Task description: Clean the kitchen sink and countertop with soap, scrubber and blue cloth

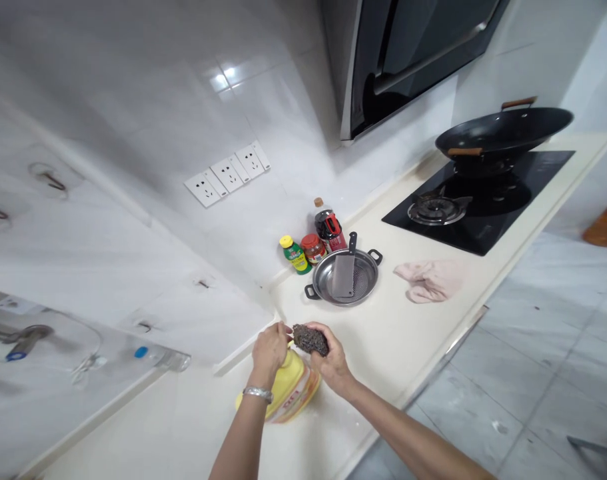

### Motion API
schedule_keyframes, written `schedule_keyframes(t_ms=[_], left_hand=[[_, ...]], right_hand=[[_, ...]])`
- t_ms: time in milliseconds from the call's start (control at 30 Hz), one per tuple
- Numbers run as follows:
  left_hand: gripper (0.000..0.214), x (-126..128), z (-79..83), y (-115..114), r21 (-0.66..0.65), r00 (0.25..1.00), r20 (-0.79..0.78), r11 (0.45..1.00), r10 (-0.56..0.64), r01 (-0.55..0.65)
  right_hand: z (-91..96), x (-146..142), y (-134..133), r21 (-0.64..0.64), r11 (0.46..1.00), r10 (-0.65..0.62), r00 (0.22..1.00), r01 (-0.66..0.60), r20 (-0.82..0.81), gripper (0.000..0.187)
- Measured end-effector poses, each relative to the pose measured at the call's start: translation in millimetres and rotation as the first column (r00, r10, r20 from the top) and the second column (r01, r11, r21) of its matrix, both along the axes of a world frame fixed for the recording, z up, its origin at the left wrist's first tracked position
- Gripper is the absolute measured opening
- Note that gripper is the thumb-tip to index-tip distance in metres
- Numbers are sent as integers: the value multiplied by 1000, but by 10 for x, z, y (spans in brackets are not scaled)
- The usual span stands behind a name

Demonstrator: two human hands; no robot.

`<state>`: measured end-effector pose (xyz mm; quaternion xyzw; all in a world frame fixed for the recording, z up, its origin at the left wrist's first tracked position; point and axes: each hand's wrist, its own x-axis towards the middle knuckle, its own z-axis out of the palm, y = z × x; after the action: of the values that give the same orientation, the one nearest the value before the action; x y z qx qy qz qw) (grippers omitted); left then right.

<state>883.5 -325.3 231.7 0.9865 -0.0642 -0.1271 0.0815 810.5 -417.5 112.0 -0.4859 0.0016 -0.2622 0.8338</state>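
Note:
My right hand (332, 363) is closed around a dark, coarse-looking scouring pad (310, 340), held just above the counter's corner area. Below it stands a large yellow plastic jug (288, 390) with a red and white label. My left hand (270, 350) is curled at the jug's top, its fingertips close to the pad. The cap of the jug is hidden behind the fingers. A silver bracelet (258, 394) circles my left wrist.
Ahead, a steel strainer pan (368, 283) holds a cleaver (343, 275). Behind it stand a green bottle (296, 257), a red-lidded jar (314, 249) and a dark sauce bottle (329, 228). A pink cloth (428, 280) lies before the gas hob (408, 217), which carries a wok (503, 137).

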Motion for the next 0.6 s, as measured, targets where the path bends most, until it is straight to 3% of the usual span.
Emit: schedule_keyframes(t_ms=[167, 367, 600], left_hand=[[48, -1, 13, 2, -20, 1000, -5, 1000, -17, 17], [45, 10, -17, -2, 217, 991, 15, 968, -135, 128], [51, -37, -8, -44, 262, 995, 33, 962, -93, 81]], right_hand=[[-28, 2, -51, -69, 998, -1, 999, 4, 41, 60], [-75, -72, 21, -44, 998, 48, 999, -47, 14, 59], [-41, -49, 93, -40, 999, 23, 999, -23, -23, 56]])
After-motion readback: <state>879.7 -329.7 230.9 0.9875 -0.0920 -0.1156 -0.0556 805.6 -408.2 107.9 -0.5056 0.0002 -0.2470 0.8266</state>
